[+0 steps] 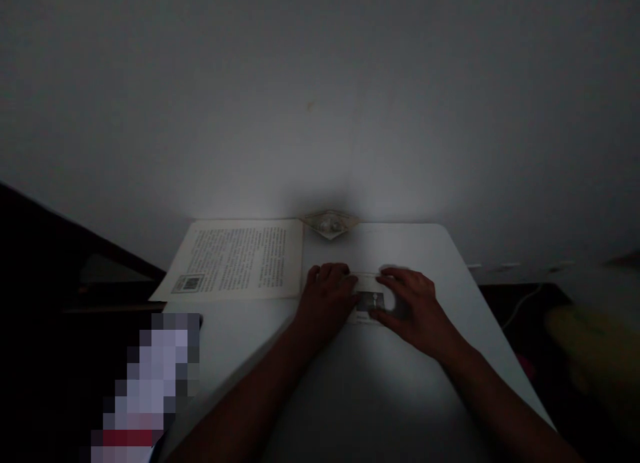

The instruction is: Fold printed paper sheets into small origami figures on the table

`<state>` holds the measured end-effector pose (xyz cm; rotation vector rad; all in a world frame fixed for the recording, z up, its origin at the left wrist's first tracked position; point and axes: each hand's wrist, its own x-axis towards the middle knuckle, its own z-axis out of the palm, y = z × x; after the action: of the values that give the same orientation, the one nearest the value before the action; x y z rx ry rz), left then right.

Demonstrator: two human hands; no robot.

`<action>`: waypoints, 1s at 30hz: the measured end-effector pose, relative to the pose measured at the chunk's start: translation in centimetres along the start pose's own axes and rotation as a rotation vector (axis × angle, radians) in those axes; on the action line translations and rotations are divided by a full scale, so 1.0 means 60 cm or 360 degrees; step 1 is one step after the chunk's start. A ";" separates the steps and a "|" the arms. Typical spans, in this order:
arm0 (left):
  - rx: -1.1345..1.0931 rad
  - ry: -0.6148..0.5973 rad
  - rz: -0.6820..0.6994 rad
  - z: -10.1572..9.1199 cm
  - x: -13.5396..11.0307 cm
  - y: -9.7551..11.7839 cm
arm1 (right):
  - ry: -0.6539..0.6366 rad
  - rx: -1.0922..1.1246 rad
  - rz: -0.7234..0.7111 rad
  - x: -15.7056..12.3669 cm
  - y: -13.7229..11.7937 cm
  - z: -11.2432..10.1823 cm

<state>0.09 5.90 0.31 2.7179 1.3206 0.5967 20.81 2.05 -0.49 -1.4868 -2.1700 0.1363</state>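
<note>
Overlapping small, rectangular, white printed paper [369,302] with left hand [327,299], can't tell if gripping! Flanking it with open right hand [420,311]!

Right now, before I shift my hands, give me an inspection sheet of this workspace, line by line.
Surface: white tabletop, dimly lit.
Job's things: small printed paper with a dark picture, lying between both hands.
Clutter: printed page with a square code, at the left; diamond-shaped paper at the back edge; pixelated item at lower left, unreadable.
Hands: left hand over the paper's left part; right hand at its right end, thumb and fingers spread.
Cables: pale cable beyond the table's right side.
Surroundings: plain wall behind; blurred yellowish thing at right.
</note>
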 end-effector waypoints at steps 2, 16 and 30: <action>0.0048 -0.0007 0.0110 0.002 -0.002 0.006 | 0.0003 0.0008 -0.0018 -0.001 0.001 0.001; 0.0267 -0.0170 0.0043 0.011 -0.020 0.039 | -0.0060 0.0046 -0.0103 -0.009 0.001 -0.007; 0.0050 -0.0027 0.0007 0.017 -0.030 0.029 | 0.0163 0.0277 -0.0257 0.074 0.041 0.007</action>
<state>0.77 3.52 -0.83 2.7449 1.3322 0.5565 21.46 7.08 -0.18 -1.1928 -2.1269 0.1839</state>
